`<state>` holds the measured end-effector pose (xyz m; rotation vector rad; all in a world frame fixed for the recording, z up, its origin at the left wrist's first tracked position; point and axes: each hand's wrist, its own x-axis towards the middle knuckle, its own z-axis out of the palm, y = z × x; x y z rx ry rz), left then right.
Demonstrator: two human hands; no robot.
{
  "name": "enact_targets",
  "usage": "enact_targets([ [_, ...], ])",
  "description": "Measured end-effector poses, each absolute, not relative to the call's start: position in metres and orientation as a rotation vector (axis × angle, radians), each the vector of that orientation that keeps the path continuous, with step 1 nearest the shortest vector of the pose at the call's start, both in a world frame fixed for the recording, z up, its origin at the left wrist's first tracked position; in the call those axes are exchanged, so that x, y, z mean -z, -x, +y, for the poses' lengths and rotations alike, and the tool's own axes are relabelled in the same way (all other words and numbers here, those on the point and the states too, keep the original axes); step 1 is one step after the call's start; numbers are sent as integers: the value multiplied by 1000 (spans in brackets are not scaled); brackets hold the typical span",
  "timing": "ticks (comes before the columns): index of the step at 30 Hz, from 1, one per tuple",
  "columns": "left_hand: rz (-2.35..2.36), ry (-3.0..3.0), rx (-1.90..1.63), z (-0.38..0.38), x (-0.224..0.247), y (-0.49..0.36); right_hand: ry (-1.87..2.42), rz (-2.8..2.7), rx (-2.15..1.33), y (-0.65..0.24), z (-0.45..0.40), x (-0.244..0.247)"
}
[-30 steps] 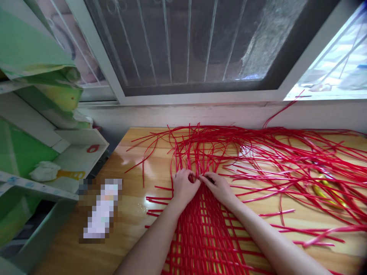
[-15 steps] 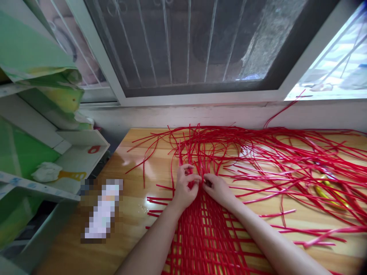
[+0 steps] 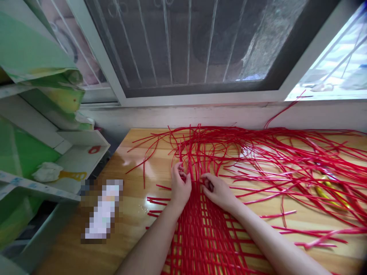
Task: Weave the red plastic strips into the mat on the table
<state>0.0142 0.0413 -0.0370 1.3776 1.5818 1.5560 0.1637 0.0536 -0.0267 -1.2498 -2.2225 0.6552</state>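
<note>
A woven panel of glossy red strips (image 3: 200, 233) runs up the middle of the table, its loose strips fanning out at the far end. At the panel's far left edge, my left hand (image 3: 181, 187) curls its fingers round a red strip that is mostly hidden. Across from it, my right hand (image 3: 217, 190) pinches a thin red strip near the top of the weave, thumb and index finger bent together. A narrow gap with upright strips (image 3: 197, 168) lies between the two hands.
Tangled red strips (image 3: 275, 141) spread along the back and right of the wooden table (image 3: 137, 160). Yellow-handled pliers or scissors (image 3: 329, 191) lie under them. A blurred-out flat object (image 3: 104, 210) rests at left, beside a shelf (image 3: 86, 149). A barred window (image 3: 186, 46) stands behind.
My left hand has moved left, away from my right hand, and turned so its fingers curl upward. My right hand has barely shifted.
</note>
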Motion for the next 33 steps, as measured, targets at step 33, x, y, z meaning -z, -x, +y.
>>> enact_targets([
  [33,3099,-1246,-665,-137,24,158,1190,-2147,-748,-164,50,26],
])
